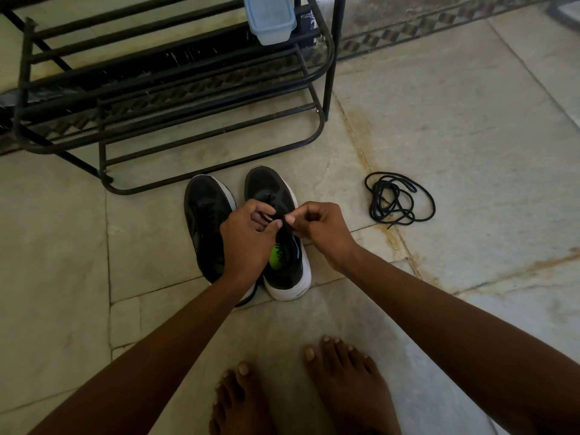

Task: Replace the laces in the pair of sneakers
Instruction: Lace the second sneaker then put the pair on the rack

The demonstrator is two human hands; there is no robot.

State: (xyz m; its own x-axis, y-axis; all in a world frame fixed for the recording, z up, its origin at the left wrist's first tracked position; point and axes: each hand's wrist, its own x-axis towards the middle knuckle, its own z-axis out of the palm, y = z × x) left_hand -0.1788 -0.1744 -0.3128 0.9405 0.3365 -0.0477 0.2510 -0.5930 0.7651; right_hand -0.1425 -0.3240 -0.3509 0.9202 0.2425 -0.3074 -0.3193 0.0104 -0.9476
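I am looking down at a pale stone tile floor [439, 120] with thin dark joints and rusty brown staining running along one seam, to the right of the black metal shoe rack [175, 98]. The rack is standing at the upper left, its tube shelves showing the floor through them. A light blue plastic box [270, 17] is sitting on the rack's upper tier, at its right end. Behind the rack, a dark patterned border strip [408, 31] is running along the floor. Light is looking dim and even.
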